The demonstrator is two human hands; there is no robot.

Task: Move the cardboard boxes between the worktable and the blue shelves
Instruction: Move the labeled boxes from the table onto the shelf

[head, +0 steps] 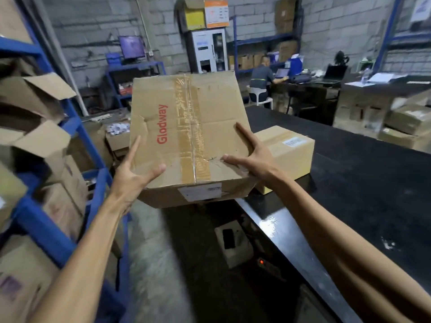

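A: Head view, the only one we have. Where is the carried cardboard box [189, 136]?

B: In the air, over the gap between the blue shelves [77, 127] and the black bench [349, 183]. Its near bottom corner hangs just past the bench's near edge, and it is tilted, taped top facing the camera.

A: And the smaller box [286, 155]?

B: It sits on the bench, just behind and to the right of the carried box, partly hidden by it. More boxes fill the shelves to the left of the carried box.

A: How should this step go?

B: My judgement: level the box before setting it anywhere, since the tilt puts the weight on the lower edge. Which way it is travelling I cannot tell. If it goes to the bench, it should land in front of the smaller box without nudging it. If to the shelves, it needs a free slot first, and those look crowded.

A: The grip?

B: Both hands are spread wide and pressed flat on the box. The left hand [133, 176] takes the near left corner, thumb across the top, fingers along the left side. The right hand [251, 155] sits at the near right corner, fingers splayed over the top and right edge. It is a squeeze from both sides; whether any finger reaches underneath is hidden.
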